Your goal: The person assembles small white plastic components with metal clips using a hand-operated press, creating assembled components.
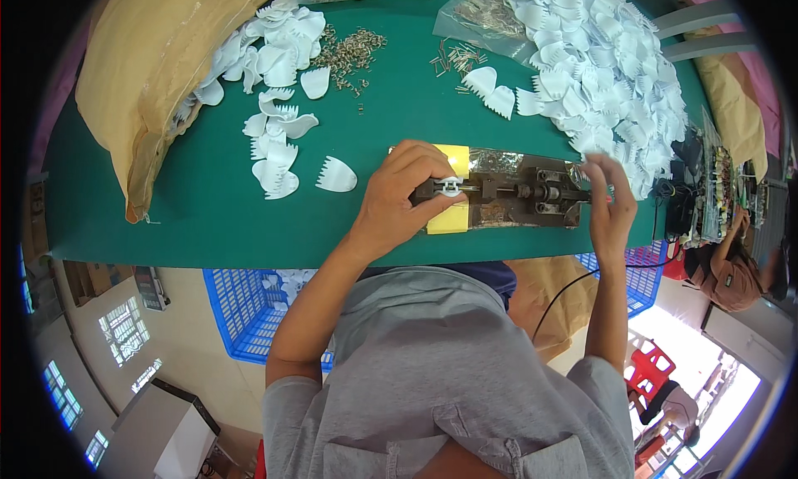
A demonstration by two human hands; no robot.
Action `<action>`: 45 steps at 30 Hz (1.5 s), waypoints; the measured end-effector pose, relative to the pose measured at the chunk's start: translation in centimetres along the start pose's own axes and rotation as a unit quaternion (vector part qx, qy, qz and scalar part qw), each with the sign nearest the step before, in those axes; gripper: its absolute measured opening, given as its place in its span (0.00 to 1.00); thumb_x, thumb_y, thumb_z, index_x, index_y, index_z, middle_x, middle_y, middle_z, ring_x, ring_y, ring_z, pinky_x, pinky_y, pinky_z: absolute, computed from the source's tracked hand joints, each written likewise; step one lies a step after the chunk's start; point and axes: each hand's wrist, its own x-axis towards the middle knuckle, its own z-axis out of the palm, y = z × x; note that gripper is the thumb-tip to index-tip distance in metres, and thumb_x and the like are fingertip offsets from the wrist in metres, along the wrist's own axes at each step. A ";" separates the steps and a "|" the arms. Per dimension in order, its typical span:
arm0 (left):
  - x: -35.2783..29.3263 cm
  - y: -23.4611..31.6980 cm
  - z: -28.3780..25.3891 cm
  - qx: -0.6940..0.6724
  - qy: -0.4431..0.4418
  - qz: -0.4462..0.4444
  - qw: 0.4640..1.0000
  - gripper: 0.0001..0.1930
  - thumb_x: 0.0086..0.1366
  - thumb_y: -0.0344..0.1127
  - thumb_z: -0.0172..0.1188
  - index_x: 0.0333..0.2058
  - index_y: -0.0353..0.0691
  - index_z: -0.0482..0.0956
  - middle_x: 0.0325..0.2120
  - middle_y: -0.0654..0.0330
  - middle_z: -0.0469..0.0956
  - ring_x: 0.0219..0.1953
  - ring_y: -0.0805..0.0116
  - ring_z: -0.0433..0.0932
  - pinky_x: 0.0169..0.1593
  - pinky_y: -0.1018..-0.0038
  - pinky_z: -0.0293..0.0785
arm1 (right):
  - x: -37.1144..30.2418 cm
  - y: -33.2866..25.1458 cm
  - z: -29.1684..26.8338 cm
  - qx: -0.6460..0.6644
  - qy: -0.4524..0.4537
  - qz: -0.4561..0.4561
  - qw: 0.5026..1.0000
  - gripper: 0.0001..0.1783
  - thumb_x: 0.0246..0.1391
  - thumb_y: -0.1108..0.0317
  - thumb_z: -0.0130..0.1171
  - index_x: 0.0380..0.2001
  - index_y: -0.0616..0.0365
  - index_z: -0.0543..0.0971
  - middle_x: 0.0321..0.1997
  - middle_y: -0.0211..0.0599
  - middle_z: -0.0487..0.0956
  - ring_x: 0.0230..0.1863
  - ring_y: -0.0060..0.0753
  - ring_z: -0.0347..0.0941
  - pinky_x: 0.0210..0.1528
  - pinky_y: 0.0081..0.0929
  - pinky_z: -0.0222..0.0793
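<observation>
My left hand (405, 192) is closed around the dark left end of a metal clamping fixture (507, 190). Its thumb and fingers pinch a small white plastic part (450, 187) there. At the fixture's right end, my right hand (611, 200) curls loosely about the end of the handle, where a bit of red shows; the fingers partly hide the grip. Yellow tape (450, 219) wraps the base near my left hand. One scallop-toothed white plastic piece (336, 175) lies to the left of that hand.
White toothed pieces pile up at the right (603, 71) and spill from a tan sack (166, 55). Small metal fittings (353, 53) and thin pins (461, 57) lie at the back. A blue basket (241, 321) stands below the green table's edge (166, 250). People are at the far right.
</observation>
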 end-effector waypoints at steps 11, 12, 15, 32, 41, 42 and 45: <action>-0.8 -0.5 -0.1 -0.025 0.018 0.003 1.000 0.13 0.55 0.26 0.78 0.36 0.36 0.81 0.37 0.58 0.83 0.44 0.62 0.80 0.50 0.69 0.76 | 1.1 3.5 -6.4 0.031 0.036 0.019 0.999 0.10 0.69 0.69 0.61 0.44 0.65 0.86 0.29 0.32 0.81 0.31 0.20 0.73 0.32 0.21 0.64; -0.6 -0.3 0.2 -0.029 0.013 -0.002 1.000 0.13 0.55 0.26 0.78 0.36 0.36 0.81 0.37 0.58 0.83 0.44 0.62 0.80 0.50 0.69 0.76 | 1.3 4.0 -7.3 0.141 0.052 0.084 0.985 0.10 0.70 0.70 0.60 0.43 0.66 0.86 0.29 0.32 0.80 0.30 0.19 0.71 0.32 0.19 0.63; 0.3 -0.2 0.8 -0.032 0.001 0.004 0.999 0.13 0.55 0.26 0.78 0.36 0.36 0.82 0.37 0.58 0.83 0.44 0.62 0.80 0.50 0.69 0.76 | 2.6 2.7 -4.3 0.362 0.067 -0.086 0.926 0.22 0.76 0.61 0.45 0.32 0.64 0.80 0.24 0.31 0.72 0.27 0.28 0.63 0.40 0.27 0.59; -9.9 4.1 -9.3 -0.131 0.125 -0.012 0.983 0.18 0.50 0.21 0.78 0.39 0.33 0.83 0.41 0.55 0.84 0.45 0.61 0.81 0.53 0.65 0.76 | 0.4 7.1 -3.7 0.554 0.172 0.146 0.801 0.17 0.78 0.58 0.51 0.41 0.60 0.79 0.23 0.24 0.70 0.25 0.19 0.64 0.36 0.22 0.68; -14.2 5.7 -11.5 0.284 0.149 -0.103 0.941 0.23 0.53 0.24 0.76 0.49 0.38 0.84 0.52 0.54 0.82 0.55 0.54 0.78 0.60 0.62 0.73 | 5.9 -0.1 1.8 0.062 0.021 -0.029 0.997 0.11 0.70 0.66 0.60 0.45 0.63 0.85 0.38 0.30 0.85 0.40 0.21 0.78 0.44 0.24 0.74; -11.6 5.5 -10.0 0.305 0.126 -0.078 0.941 0.24 0.56 0.27 0.76 0.52 0.40 0.85 0.55 0.54 0.82 0.58 0.51 0.76 0.61 0.61 0.72 | 7.2 -2.6 3.7 0.067 -0.036 -0.064 0.995 0.10 0.68 0.68 0.61 0.45 0.62 0.85 0.40 0.35 0.86 0.42 0.25 0.81 0.46 0.25 0.76; -7.3 2.1 -7.3 0.362 0.101 -0.012 0.927 0.20 0.57 0.30 0.75 0.51 0.42 0.87 0.55 0.56 0.82 0.55 0.51 0.77 0.59 0.60 0.74 | 11.5 -2.5 8.3 -0.028 -0.102 -0.152 0.983 0.14 0.62 0.63 0.67 0.49 0.56 0.84 0.43 0.42 0.84 0.43 0.41 0.83 0.47 0.35 0.79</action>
